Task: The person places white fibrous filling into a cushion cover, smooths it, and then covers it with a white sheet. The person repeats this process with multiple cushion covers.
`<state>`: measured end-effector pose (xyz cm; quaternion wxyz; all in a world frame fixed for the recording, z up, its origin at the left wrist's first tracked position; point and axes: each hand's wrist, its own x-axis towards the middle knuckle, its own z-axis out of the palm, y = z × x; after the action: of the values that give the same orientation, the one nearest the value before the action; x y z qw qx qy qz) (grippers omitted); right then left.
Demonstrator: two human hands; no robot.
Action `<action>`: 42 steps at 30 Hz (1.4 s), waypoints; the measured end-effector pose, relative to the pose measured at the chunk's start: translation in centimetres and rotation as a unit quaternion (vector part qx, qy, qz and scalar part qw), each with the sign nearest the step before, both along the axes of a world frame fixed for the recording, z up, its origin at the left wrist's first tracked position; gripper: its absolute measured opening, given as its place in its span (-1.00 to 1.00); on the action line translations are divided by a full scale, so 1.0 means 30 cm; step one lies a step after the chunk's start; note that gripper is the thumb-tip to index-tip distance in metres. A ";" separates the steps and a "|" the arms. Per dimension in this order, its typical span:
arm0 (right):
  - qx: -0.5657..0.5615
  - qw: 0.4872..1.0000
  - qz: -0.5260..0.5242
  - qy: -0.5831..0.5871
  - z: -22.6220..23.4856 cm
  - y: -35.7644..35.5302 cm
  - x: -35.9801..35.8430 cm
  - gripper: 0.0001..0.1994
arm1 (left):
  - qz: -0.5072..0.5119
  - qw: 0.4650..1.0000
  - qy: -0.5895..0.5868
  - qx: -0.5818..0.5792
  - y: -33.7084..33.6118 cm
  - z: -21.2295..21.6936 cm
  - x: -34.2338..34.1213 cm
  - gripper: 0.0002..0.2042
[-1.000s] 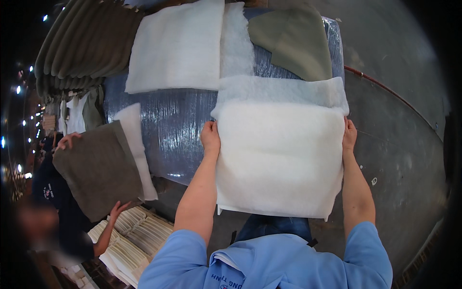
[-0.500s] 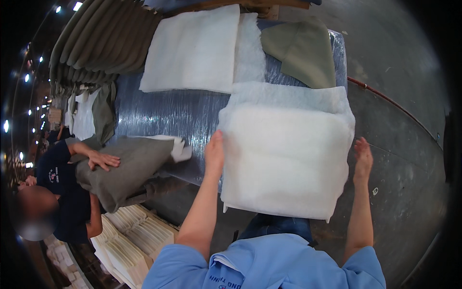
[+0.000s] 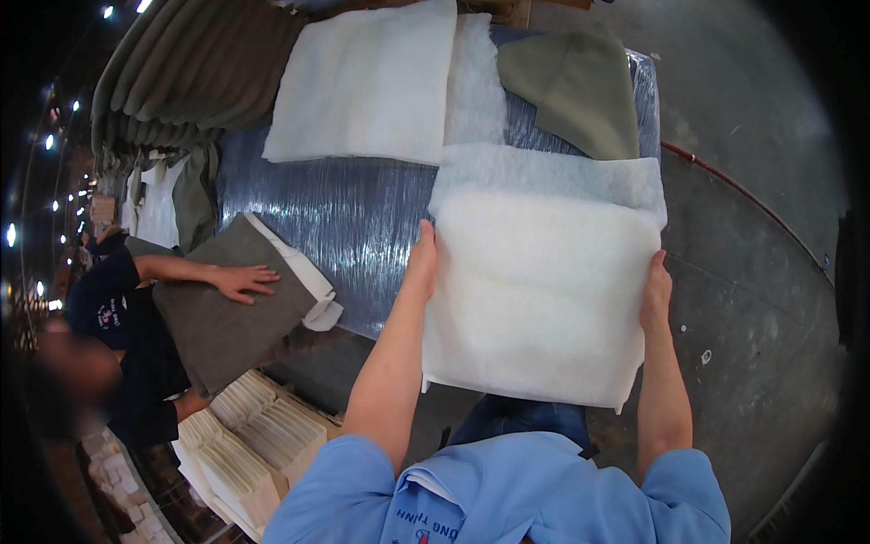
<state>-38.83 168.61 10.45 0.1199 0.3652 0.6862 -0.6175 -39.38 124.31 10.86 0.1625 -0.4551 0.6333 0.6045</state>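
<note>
A thick block wrapped in white fibre batting [image 3: 535,295], like a cushion insert, lies before me and juts over the table's near edge. My left hand [image 3: 422,263] is against its left side, and my right hand [image 3: 656,288] clasps its right side. Both thumbs point upward; the fingers are partly hidden along the sides. Beyond the block's far edge, a thinner flap of batting [image 3: 548,168] spreads onto the plastic-wrapped table [image 3: 317,204].
White batting sheets [image 3: 362,86] and a folded olive fabric piece [image 3: 580,95] lie at the far side. Grey-green padded pieces [image 3: 195,68] are stacked far left. On the left, a co-worker's hand [image 3: 246,283] rests on a grey-covered cushion [image 3: 236,317]. Cream slabs [image 3: 245,444] stand below.
My right hand has come in from apart to the block's right side, and my left hand has shifted slightly up. The co-worker's grey-covered cushion has turned and now lies flatter.
</note>
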 end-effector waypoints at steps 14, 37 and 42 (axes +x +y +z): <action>0.012 0.999 -0.033 0.012 0.204 0.235 0.079 -0.08 | -0.067 0.978 0.045 -0.194 -0.087 0.153 0.079 -0.32; -0.017 1.000 0.004 -0.017 0.237 0.183 0.426 -0.16 | -0.029 0.998 -0.016 -0.044 -0.052 0.184 0.438 -0.26; 0.018 0.995 0.081 -0.053 0.111 0.045 0.494 -0.14 | 0.000 0.999 0.008 0.050 0.065 0.134 0.486 -0.28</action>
<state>-24.01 169.95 13.78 0.1989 0.3433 0.7173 -0.5728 -24.80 126.28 14.87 0.1799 -0.4415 0.6032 0.6394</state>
